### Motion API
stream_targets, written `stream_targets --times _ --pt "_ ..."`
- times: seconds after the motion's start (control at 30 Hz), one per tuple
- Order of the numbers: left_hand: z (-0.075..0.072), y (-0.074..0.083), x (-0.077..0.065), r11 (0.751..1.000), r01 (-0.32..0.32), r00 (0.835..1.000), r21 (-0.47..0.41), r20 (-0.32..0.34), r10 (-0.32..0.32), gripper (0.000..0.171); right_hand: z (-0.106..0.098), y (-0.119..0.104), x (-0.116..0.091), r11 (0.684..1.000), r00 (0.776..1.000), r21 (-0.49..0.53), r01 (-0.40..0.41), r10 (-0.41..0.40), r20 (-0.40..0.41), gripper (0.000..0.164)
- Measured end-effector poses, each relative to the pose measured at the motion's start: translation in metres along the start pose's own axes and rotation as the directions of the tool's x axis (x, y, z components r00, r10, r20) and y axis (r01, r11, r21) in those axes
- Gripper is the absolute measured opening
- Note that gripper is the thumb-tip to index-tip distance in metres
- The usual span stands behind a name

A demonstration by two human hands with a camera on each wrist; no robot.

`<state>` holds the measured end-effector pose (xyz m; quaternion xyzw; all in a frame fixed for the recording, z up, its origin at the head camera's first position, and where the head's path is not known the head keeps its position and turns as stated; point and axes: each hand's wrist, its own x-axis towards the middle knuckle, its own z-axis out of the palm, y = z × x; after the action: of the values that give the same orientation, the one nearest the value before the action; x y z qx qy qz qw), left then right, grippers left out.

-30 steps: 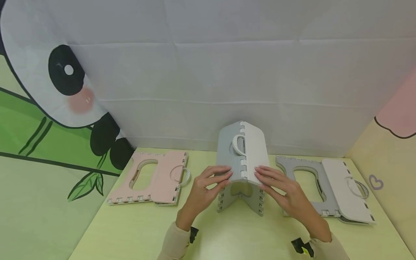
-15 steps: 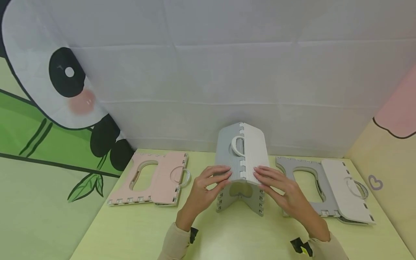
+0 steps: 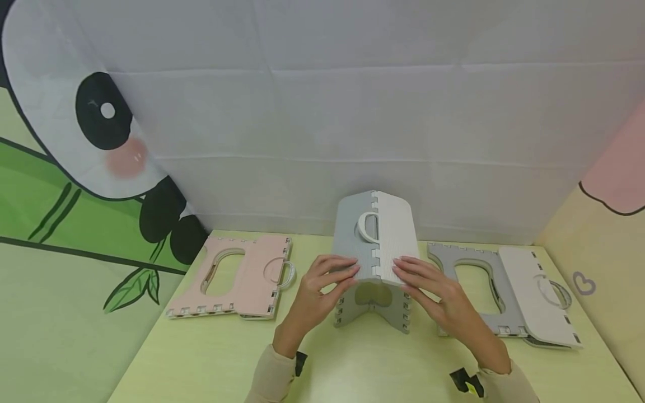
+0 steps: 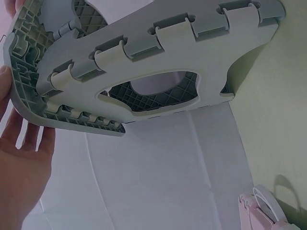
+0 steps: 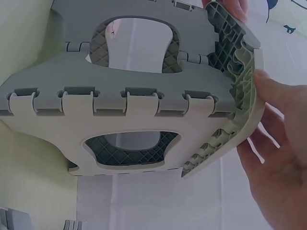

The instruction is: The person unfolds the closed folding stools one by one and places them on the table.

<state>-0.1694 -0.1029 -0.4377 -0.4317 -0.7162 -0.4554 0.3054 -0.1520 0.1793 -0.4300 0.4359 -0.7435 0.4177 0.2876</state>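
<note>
In the middle of the table a grey and white folding stool [image 3: 397, 235] stands on its legs. Its hinged top is partly unfolded, peaked along the centre, with a loop handle at the ridge. My left hand [image 3: 319, 288] holds the near edge of the grey half, fingers on top and thumb at the rim. On the white half, my right hand [image 3: 440, 291] does likewise, as the right wrist view shows its thumb [image 5: 268, 86] against the panel's edge. Both wrist views show the ribbed underside and the hinged leg panels [image 4: 211, 62] with oval cutouts.
A folded pink stool [image 3: 259, 277] lies flat on the left of the yellow-green table [image 3: 221, 358]. On the right lies a folded grey and white stool [image 3: 539, 294]. A pale cloth wall [image 3: 322, 123] rises right behind the table, with printed panels at the sides.
The two halves of the middle stool's top and its legs have spread very slightly apart. Both hands keep nearly the same place on it.
</note>
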Motion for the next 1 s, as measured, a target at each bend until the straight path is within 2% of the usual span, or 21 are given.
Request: stream_targets --times 0.17,0.33,0.5,0.8,1.0 --pt "-0.0001 -0.0002 -0.0013 0.999 -0.005 1.000 0.046 0.014 0.004 0.037 0.0007 -0.0013 -0.0001 1.000 1.000 -0.014 -0.013 0.014 0.022 0.035" --pt "-0.0002 0.0010 -0.0033 0.996 0.002 0.999 0.087 0.038 -0.005 0.036 0.0009 -0.0015 -0.0019 0.998 0.998 -0.034 -0.045 0.047 0.051 0.044" --pt "0.0003 0.0019 -0.0041 0.995 0.012 0.999 0.098 0.042 -0.016 0.035 0.0008 -0.0005 -0.0035 0.996 0.994 -0.022 -0.087 0.088 0.069 0.036" --pt "0.0030 0.0003 -0.0033 0.995 0.012 0.999 0.103 0.039 -0.016 0.035 0.0026 0.0025 0.0003 1.000 1.000 -0.029 -0.008 0.008 0.017 0.035" --pt "0.0042 0.0007 -0.0016 0.993 0.010 0.999 0.113 0.033 -0.014 0.033 0.0017 0.0033 0.0022 0.999 1.000 -0.032 -0.005 0.005 0.016 0.038"
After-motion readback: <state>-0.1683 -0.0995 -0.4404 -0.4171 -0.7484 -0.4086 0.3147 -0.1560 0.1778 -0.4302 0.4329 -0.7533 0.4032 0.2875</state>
